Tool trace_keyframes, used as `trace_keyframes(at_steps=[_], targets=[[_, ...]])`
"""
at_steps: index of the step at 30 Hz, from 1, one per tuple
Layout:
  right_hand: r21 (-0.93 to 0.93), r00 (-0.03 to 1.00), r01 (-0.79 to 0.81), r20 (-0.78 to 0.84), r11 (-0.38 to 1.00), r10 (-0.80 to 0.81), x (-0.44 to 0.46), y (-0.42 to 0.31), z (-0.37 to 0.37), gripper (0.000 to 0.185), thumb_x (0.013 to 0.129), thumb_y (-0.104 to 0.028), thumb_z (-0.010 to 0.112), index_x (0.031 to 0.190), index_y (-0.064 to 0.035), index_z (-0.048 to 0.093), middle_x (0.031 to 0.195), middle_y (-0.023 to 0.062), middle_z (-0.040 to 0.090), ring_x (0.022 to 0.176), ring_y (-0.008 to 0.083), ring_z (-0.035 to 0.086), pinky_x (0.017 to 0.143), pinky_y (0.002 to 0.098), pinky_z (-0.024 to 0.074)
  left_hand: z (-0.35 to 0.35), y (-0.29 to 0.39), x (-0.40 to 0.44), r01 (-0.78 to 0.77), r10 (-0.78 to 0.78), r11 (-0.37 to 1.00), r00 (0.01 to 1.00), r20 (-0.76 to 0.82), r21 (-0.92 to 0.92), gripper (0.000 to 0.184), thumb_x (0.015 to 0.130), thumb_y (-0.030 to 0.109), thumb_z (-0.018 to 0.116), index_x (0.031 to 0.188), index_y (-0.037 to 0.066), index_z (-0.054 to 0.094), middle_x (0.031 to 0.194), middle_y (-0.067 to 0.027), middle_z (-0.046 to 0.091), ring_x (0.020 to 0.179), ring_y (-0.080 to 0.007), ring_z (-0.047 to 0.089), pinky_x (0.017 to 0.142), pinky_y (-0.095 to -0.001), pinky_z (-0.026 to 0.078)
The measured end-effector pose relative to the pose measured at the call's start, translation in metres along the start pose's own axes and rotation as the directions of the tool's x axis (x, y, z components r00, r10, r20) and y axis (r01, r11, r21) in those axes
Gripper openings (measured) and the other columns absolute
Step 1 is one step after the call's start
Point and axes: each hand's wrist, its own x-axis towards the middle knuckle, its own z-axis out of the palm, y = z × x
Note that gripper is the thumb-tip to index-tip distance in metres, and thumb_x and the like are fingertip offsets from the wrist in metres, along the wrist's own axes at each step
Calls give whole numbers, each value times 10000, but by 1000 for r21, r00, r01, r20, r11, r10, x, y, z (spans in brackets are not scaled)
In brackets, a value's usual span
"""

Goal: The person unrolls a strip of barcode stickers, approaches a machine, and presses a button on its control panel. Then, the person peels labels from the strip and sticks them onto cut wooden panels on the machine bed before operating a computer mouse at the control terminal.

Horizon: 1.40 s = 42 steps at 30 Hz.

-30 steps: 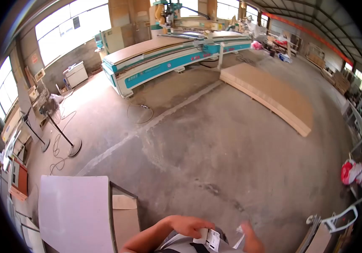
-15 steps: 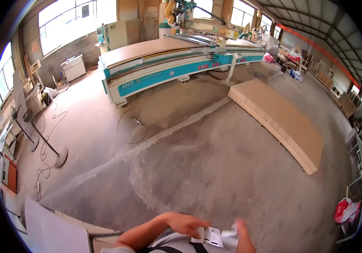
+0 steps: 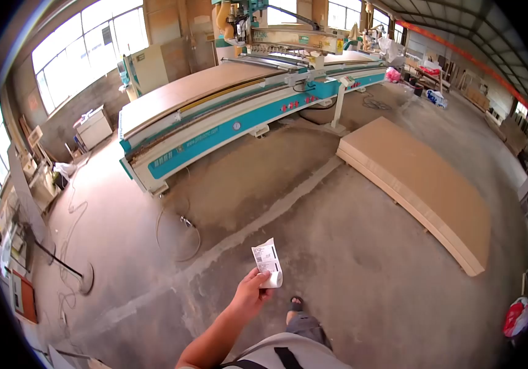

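Note:
My left hand [image 3: 253, 294] is raised low in the middle of the head view. Its fingers are closed on a small roll of printed white labels [image 3: 267, 265], with a strip of labels standing up from the roll. Black print and a code square show on the strip. Below it are my sandalled foot [image 3: 296, 303] and grey shorts. My right hand is out of the picture.
A long teal and white machine [image 3: 215, 132] with a brown board on its bed crosses the back. A stack of brown boards [image 3: 417, 184] lies at the right. A hose [image 3: 197, 237] curls on the floor; a stand [image 3: 86, 278] and cables are at the left.
My left hand has lifted forward with the label roll, away from my body. My right hand has left the view. The machine and board stack appear nearer, and the pale panel has nearly left the view.

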Motion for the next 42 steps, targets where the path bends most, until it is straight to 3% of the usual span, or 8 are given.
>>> trace_keyframes(at_steps=[3, 7, 15, 18, 22, 27, 38, 42], targets=[[-394, 844, 420, -162, 817, -512, 146, -58, -119, 344, 917, -295, 595, 1065, -17, 734, 1021, 148, 732, 929, 314, 671, 850, 502, 526, 43, 62, 96, -46, 46, 999, 999, -4, -6, 236, 1027, 161, 584, 1256, 105, 585, 1009, -9, 660, 774, -87, 596, 599, -222, 461], [289, 885, 217, -462, 932, -63, 233, -325, -398, 336, 911, -292, 610, 1018, 8, 716, 987, 161, 736, 901, 276, 679, 766, 472, 532, 90, 125, 184, -144, 146, 989, 988, -43, 30, 279, 1026, 175, 553, 1287, 80, 570, 985, -29, 674, 689, -106, 601, 573, -268, 470], [345, 540, 821, -728, 455, -422, 287, -687, -695, 191, 937, -200, 654, 991, -27, 712, 820, 25, 706, 747, 101, 607, 660, 302, 484, 96, 206, 464, 28, -22, 994, 998, -61, 109, 250, 1022, 192, 552, 1235, 78, 616, 982, -17, 687, 757, -106, 638, 552, -245, 462], [423, 651, 745, -627, 515, -427, 363, -699, -678, 126, 942, -188, 677, 946, -68, 715, 818, -25, 669, 743, 82, 560, 648, 304, 473, 105, 258, 581, 38, -24, 984, 996, -83, 173, 244, 1022, 190, 554, 1233, 87, 622, 980, -8, 685, 770, -97, 628, 581, -240, 457], [196, 932, 250, -315, 948, -181, 421, -665, -638, 207, 958, -248, 630, 962, -57, 710, 866, 46, 659, 810, 155, 574, 714, 371, 478, 147, 349, 713, 53, -51, 990, 999, -20, 133, 194, 1024, 184, 549, 1183, 107, 629, 929, 10, 672, 707, -67, 567, 555, -243, 403], [149, 992, -3, -121, 989, 21, 448, -670, -664, 243, 953, -269, 607, 1013, -58, 711, 966, 102, 658, 916, 213, 581, 808, 401, 467, 195, 422, 856, 18, -40, 973, 995, 92, 228, 210, 1021, 169, 543, 1203, 96, 619, 942, 16, 670, 723, -62, 558, 572, -237, 396], [-87, 992, 110, -44, 990, -114, 696, -806, -865, 350, 943, -317, 557, 1123, -62, 714, 1186, 226, 657, 1150, 341, 598, 1014, 468, 445, 301, 478, 1246, 82, -103, 963, 992, 69, 258, 214, 1023, 165, 521, 1207, 102, 612, 984, 10, 680, 797, -69, 604, 579, -240, 396], [-82, 912, 254, -312, 964, -267, 815, -920, -1061, 369, 934, -321, 550, 1102, -37, 717, 1179, 265, 675, 1132, 371, 632, 1007, 486, 468, 342, 543, 1354, -11, 6, 980, 1000, 27, 199, 275, 1007, 165, 536, 1262, 82, 595, 1051, -15, 677, 876, -102, 645, 637, -266, 485]])
